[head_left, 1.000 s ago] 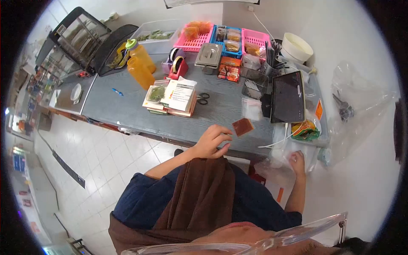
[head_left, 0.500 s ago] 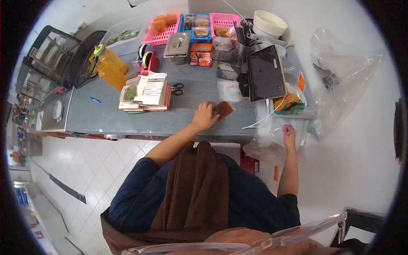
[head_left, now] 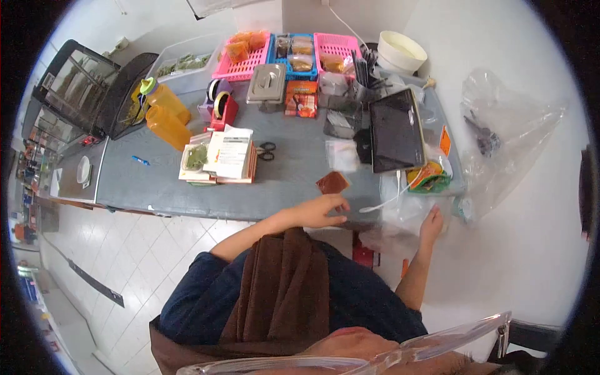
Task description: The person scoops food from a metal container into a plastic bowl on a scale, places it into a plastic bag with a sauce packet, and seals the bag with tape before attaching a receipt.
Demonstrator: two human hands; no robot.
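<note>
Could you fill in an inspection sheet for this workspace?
Surface: grey table, crowded toward the back.
Work items: brown packet near the front edge; clear bag at the right front corner.
Clutter: book pile, scissors, tablet, bottles.
Hands: left hand open, close to the packet; right hand at the bag, grip unclear.
Cables: white cable in front of the tablet.
Surroundings: tiled floor, pale wall.

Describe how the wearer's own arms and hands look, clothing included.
The left sleeve and right sleeve are dark navy and short, leaving both forearms bare. The left hand and right hand wear no gloves. No watch or bracelet shows; the fingers are too small in view to rule out a thin ring.
</note>
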